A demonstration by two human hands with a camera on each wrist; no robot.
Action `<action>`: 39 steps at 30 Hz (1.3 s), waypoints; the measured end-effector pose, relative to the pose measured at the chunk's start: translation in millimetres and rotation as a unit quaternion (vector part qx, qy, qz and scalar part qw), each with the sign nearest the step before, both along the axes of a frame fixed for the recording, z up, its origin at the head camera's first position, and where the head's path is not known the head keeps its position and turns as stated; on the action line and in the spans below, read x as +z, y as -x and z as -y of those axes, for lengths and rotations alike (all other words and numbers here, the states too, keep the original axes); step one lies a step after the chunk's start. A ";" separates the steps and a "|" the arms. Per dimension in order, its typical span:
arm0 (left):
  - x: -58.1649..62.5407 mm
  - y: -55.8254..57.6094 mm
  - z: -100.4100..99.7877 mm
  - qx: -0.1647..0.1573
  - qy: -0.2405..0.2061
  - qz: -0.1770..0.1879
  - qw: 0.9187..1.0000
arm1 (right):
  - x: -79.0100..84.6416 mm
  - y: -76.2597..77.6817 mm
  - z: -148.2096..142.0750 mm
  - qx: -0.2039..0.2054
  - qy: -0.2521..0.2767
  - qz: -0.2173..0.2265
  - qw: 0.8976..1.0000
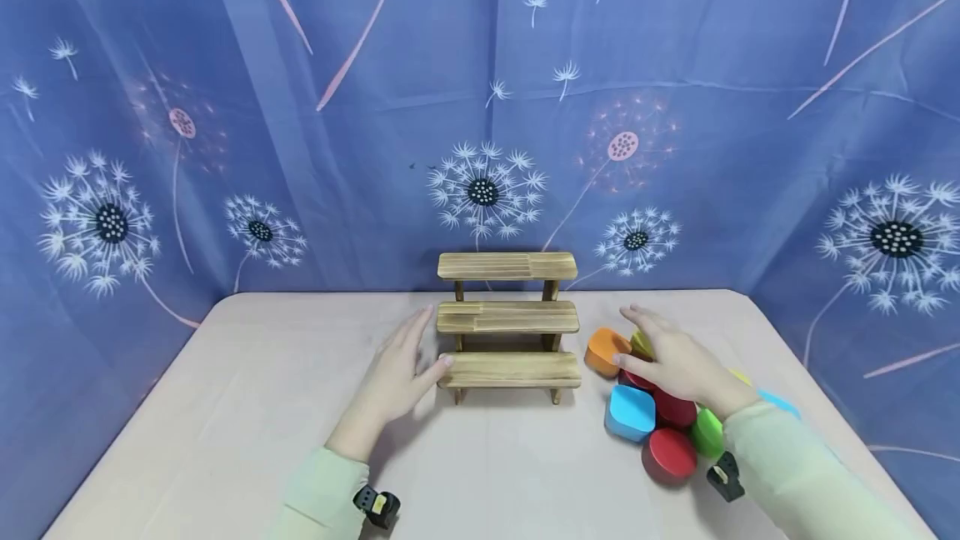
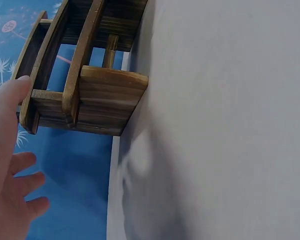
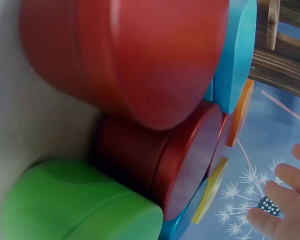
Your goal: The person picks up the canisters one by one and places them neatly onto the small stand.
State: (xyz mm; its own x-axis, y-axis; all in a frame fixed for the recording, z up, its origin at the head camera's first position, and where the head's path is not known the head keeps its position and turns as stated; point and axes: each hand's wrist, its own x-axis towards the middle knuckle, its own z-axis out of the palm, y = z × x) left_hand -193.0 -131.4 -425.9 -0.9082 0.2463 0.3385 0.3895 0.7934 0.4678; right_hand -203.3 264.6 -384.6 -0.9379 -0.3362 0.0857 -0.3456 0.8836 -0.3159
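A three-tier wooden stand (image 1: 508,370) sits near the back of the table, its shelves bare. My left hand (image 1: 393,377) is at the stand's left side, fingers extended, thumb by the bottom shelf; whether it touches cannot be told. Over the cluster of coloured tins my right hand (image 1: 678,361) hovers with spread fingers, holding nothing. Under and around it lie an orange tin (image 1: 606,351), a blue tin (image 1: 630,412), a red tin (image 1: 669,455) and a green tin (image 3: 80,205). Darker red and yellow ones are partly hidden by the hand and forearm.
The pale cloth-covered table (image 1: 225,407) spreads to both sides. A blue dandelion-print curtain (image 1: 360,148) rises behind and at both sides. Each wrist carries a small black camera (image 1: 377,507).
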 end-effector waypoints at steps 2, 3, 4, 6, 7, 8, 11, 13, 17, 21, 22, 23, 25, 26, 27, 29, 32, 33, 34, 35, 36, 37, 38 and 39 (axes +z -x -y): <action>-1.5 0.0 0.0 -0.001 -0.014 -0.001 1.000 | -1.6 1.5 1.4 0.005 0.004 0.005 1.000; -2.0 0.1 0.0 -0.003 -0.022 -0.002 1.000 | -2.4 2.4 2.1 0.008 0.007 0.007 1.000; -2.7 0.5 0.0 -0.004 -0.029 -0.001 1.000 | -3.1 3.2 2.6 0.010 0.011 0.010 1.000; -3.6 1.3 -0.2 -0.009 -0.049 0.003 0.999 | -4.2 4.5 3.6 0.015 0.015 0.014 1.000; -4.0 1.9 -0.6 -0.012 -0.060 0.006 0.998 | -4.6 4.9 3.9 0.017 0.017 0.018 1.000; -4.2 2.5 -1.3 -0.015 -0.073 0.009 0.997 | -4.9 5.2 4.2 0.018 0.017 0.021 0.999; -5.8 5.5 -5.5 -0.018 -0.105 0.025 0.994 | -6.5 6.1 3.7 0.017 0.014 0.033 0.999; -6.8 7.7 -9.1 -0.017 -0.128 0.037 0.991 | -8.0 6.9 2.9 0.014 0.010 0.040 0.999; -7.9 10.5 -13.3 -0.019 -0.161 0.054 0.985 | -10.7 9.7 2.2 0.008 0.006 0.049 0.999; -9.1 9.0 -13.8 -0.020 -0.175 0.072 0.982 | -12.3 12.0 3.2 0.008 0.007 0.057 0.998; -9.6 8.1 -13.7 -0.019 -0.179 0.078 0.981 | -12.9 12.7 3.6 0.009 0.007 0.057 0.998; -10.5 7.2 -13.6 -0.018 -0.181 0.082 0.980 | -13.6 13.3 3.9 0.011 0.007 0.059 0.998; -12.8 5.5 -13.6 -0.016 -0.188 0.088 0.978 | -15.2 14.7 4.5 0.009 0.007 0.063 0.998; -14.2 5.0 -13.7 -0.016 -0.191 0.089 0.977 | -16.1 15.3 4.9 0.006 0.007 0.065 0.998; -15.6 4.4 -13.9 -0.017 -0.196 0.090 0.976 | -16.7 15.6 5.3 0.003 0.007 0.069 0.998; -18.3 3.6 -14.6 -0.022 -0.210 0.094 0.973 | -18.1 16.6 6.1 -0.004 0.004 0.076 0.997; -21.8 3.8 -15.7 -0.034 -0.229 0.097 0.968 | -19.5 18.1 7.2 -0.016 -0.002 0.081 0.997; -22.3 4.0 -16.1 -0.037 -0.233 0.098 0.967 | -20.0 18.6 7.2 -0.018 -0.007 0.080 0.997; -22.7 3.7 -15.3 -0.038 -0.236 0.099 0.966 | -20.4 19.7 8.5 -0.021 -0.014 0.079 0.997; -23.0 3.8 -14.5 -0.041 -0.237 0.100 0.966 | -20.9 20.8 9.5 -0.024 -0.021 0.077 0.996; -22.8 3.9 -13.7 -0.041 -0.236 0.103 0.965 | -21.4 21.8 10.5 -0.027 -0.028 0.074 0.996; -22.5 3.7 -12.9 -0.041 -0.235 0.107 0.965 | -22.2 23.1 11.2 -0.029 -0.037 0.070 0.996; -22.0 3.3 -12.0 -0.041 -0.234 0.112 0.965 | -22.9 24.3 12.1 -0.031 -0.044 0.067 0.996; -22.2 3.4 -11.1 -0.042 -0.233 0.115 0.965 | -23.7 25.7 12.8 -0.032 -0.049 0.064 0.996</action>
